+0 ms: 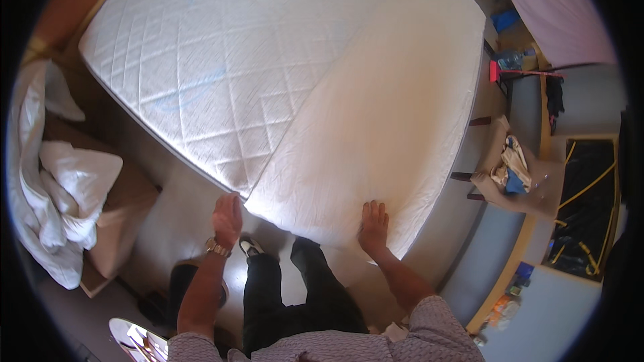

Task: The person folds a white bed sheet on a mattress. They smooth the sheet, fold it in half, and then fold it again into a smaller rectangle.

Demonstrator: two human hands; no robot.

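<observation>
A white quilted mattress (221, 74) lies in front of me, its near edge just beyond my feet. Over its right part is spread a smooth cream-white sheet (382, 107), whose straight left edge runs diagonally to the near corner. At that corner my left hand (227, 220), with a metal wristwatch (218, 248) on the wrist, has its fingers closed around the sheet's edge; the fingertips are partly hidden. My right hand (373, 228) rests on the sheet near the front, palm down, with its fingers apart.
White bedding (74, 188) is heaped on a brown piece of furniture (124, 228) at the left. To the right, clothes (513, 167) lie on a chair (483, 177). A black panel with yellow strips (583, 208) is farther right. A round-topped item (137, 342) stands at lower left.
</observation>
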